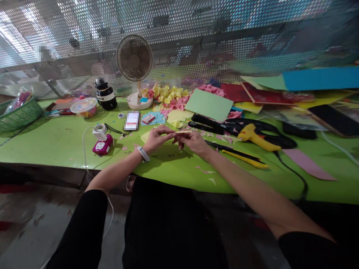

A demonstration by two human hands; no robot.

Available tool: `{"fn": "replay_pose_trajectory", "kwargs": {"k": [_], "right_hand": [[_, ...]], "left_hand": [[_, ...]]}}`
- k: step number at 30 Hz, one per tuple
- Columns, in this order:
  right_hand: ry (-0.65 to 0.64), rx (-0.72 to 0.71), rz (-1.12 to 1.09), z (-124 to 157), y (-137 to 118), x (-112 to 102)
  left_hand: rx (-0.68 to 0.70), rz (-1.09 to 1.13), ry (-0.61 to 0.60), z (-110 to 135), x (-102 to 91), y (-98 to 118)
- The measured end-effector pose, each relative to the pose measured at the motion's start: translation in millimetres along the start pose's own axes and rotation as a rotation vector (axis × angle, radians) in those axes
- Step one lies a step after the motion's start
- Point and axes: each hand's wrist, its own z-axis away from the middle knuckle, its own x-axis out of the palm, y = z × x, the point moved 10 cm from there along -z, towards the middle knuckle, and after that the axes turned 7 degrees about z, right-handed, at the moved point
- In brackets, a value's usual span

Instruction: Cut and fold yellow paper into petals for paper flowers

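My left hand (pixel 158 137) and my right hand (pixel 193 142) meet above the green table (pixel 56 144), a little way in from its front edge. Both pinch a small yellow paper piece (pixel 183 132) held flat between the fingertips. A white band sits on my left wrist. Small pink and yellow paper scraps lie on the table under and around my hands. A yellow paper square (pixel 146 136) lies just behind my left hand.
A yellow glue gun (pixel 256 137) and a yellow-black utility knife (pixel 238 154) lie to the right. Behind are a small fan (pixel 135 61), folded yellow and pink papers (pixel 168 95), a green card (pixel 209 104), coloured sheets. Left: pink device (pixel 102 145), plastic tub (pixel 84 107), green basket (pixel 18 116).
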Motion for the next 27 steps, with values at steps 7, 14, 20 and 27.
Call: {"fn": "replay_pose_trajectory", "kwargs": {"k": [7, 14, 20, 27], "right_hand": [[0.003, 0.012, 0.010, -2, 6, -1], [-0.031, 0.042, 0.022, -1, 8, 2], [-0.033, 0.070, -0.008, -1, 5, 4], [-0.009, 0.080, -0.003, 0, 3, 4]], "left_hand": [[-0.017, -0.007, -0.022, 1, 1.4, 0], [-0.030, 0.008, -0.019, 0, 1.0, -1], [-0.094, 0.088, 0.022, 0, -3.0, -10], [-0.168, 0.199, 0.066, 1, -4.4, -18]]}}
